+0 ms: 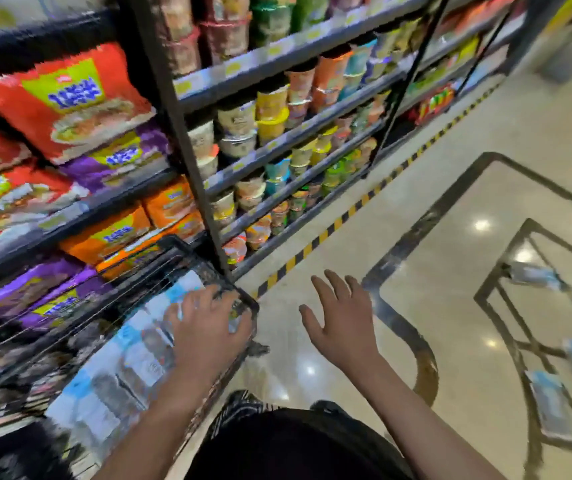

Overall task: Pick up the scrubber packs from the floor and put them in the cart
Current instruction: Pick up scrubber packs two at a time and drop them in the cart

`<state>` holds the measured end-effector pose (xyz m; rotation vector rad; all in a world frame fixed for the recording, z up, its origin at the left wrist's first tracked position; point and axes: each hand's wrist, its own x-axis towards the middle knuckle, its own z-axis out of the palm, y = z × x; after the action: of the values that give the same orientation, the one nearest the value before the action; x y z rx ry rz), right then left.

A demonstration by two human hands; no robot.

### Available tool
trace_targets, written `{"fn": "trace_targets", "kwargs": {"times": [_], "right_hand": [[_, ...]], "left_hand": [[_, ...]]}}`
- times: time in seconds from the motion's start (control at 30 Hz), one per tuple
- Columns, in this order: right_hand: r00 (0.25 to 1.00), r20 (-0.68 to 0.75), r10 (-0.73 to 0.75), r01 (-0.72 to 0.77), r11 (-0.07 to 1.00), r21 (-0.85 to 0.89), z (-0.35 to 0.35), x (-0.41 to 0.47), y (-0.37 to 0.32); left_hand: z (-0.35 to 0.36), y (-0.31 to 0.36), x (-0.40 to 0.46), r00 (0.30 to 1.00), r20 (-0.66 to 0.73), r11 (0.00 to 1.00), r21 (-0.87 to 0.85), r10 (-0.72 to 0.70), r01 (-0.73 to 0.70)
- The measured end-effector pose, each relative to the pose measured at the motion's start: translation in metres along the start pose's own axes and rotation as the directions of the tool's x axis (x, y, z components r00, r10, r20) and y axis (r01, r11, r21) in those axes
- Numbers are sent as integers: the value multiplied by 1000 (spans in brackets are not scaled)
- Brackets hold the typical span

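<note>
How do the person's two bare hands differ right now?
The left hand is down in the black wire cart, fingers curled on a blue-and-white pack. The right hand hangs over the shiny floor, fingers spread, holding nothing. Both are bare, backs facing up.

Cart [208,258] left beside shelves [277,140]; scrubber packs [551,407] on floor right.

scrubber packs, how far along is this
Done: several packs already lie in the cart. In hand: the left hand is on a pack at the cart's rim; the right hand is open and empty. Left: at least three packs on the floor.
</note>
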<state>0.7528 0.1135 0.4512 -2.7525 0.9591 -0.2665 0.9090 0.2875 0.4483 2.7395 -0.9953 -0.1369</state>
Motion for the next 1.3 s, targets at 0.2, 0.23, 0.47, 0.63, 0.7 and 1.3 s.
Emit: {"fn": "trace_targets", "kwargs": {"times": [0.2,0.23,0.47,0.63,0.7,1.3], "right_hand": [[947,-136,290,-293,956,-7,-44,-74,120],[926,-151,347,-351,936,-4,-50,-88,139],[707,-224,671,-679,732,51,-83,-187,242],[519,-230,823,-831,549,89,-89,-242,277],[443,-272,854,-863,489,129,-88,-260,287],[45,-151,987,-988,67,142,-131,-341,439]], "left_hand": [[30,151,-5,938,27,938,-33,347,-346],[37,174,-8,919,43,920,-27,393,-392],[67,317,-43,727,108,735,-65,678,-675],[83,388,-59,569,170,588,-92,804,-804],[89,416,-65,502,212,529,-91,838,-844],[176,666,-100,61,305,121,-181,950,-976]]}}
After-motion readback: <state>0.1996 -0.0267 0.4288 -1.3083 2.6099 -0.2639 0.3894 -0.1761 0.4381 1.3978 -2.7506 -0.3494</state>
